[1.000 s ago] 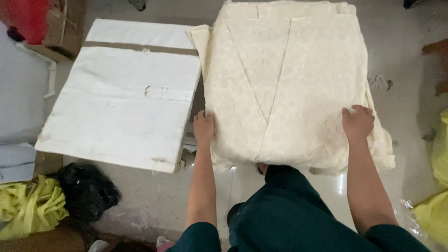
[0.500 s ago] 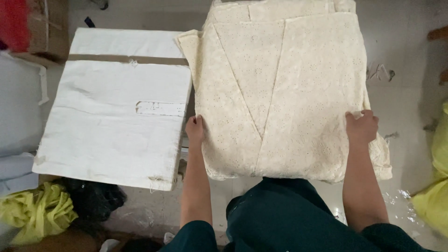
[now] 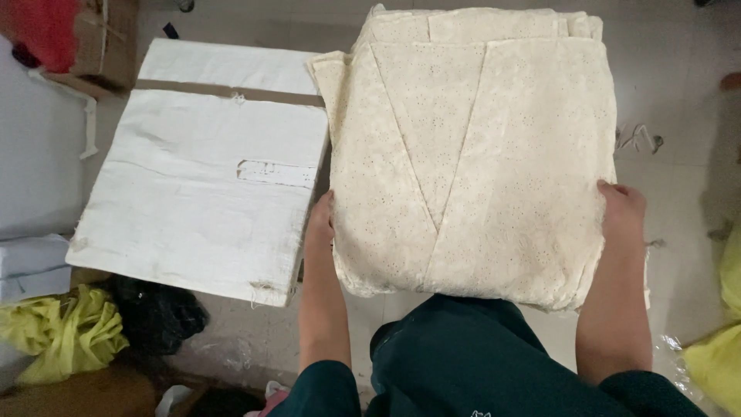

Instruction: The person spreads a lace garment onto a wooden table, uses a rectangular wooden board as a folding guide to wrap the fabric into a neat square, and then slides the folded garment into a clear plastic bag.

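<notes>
A folded cream eyelet-cotton garment [image 3: 478, 154] is held flat above the grey floor [image 3: 679, 116], gripped at its side edges by the left hand [image 3: 320, 224] and the right hand [image 3: 621, 212], beside a white woven sack-wrapped flat parcel [image 3: 201, 185].

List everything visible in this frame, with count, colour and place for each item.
folded embroidered fabric stack: one, cream, centre to upper right, on the floor
flat wrapped package: one, white with a brown tape strip, left of the fabric stack
cardboard box: one, brown, top left corner
red item: one, red, top left corner, kind unclear
yellow cloth: one bundle, yellow-green, bottom left
black cloth: one bundle, black, beside the yellow cloth
yellow material: one, yellow, bottom right edge
floor: grey, under everything
dark green garment: one, worn by the person, bottom centre
left hand: one, against the fabric stack's left edge
right hand: one, gripping the fabric stack's right edge
</notes>
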